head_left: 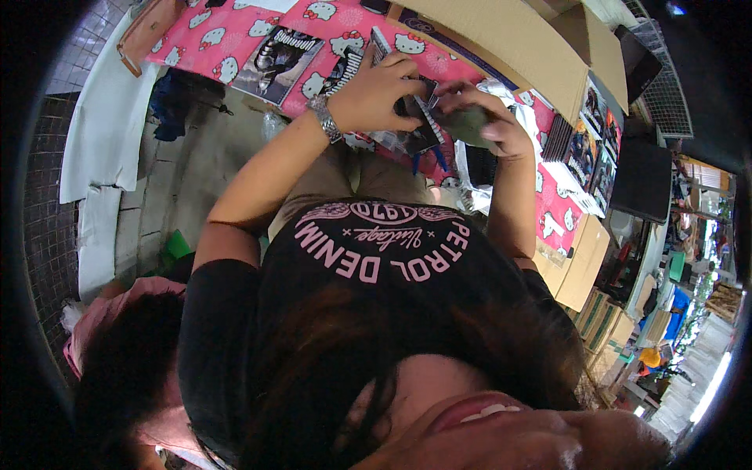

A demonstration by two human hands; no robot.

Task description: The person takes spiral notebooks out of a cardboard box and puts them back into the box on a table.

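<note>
My left hand, with a metal-banded watch at its wrist, curls its fingers over a dark printed cover at the table's near edge. This cover has pale, striped edges and stands partly raised; my fingers hide much of it. Close by on the right, my right hand bends its fingers toward the cover's far corner. A dull greenish thing shows beneath those fingers, too blurred to name. Another printed cover, grey and black, lies flat to the left.
A pink patterned cloth covers the table. An open cardboard box stands at the far right, beside stacked dark printed covers. White plastic and blue strips lie near my right hand. A person in pink is at lower left.
</note>
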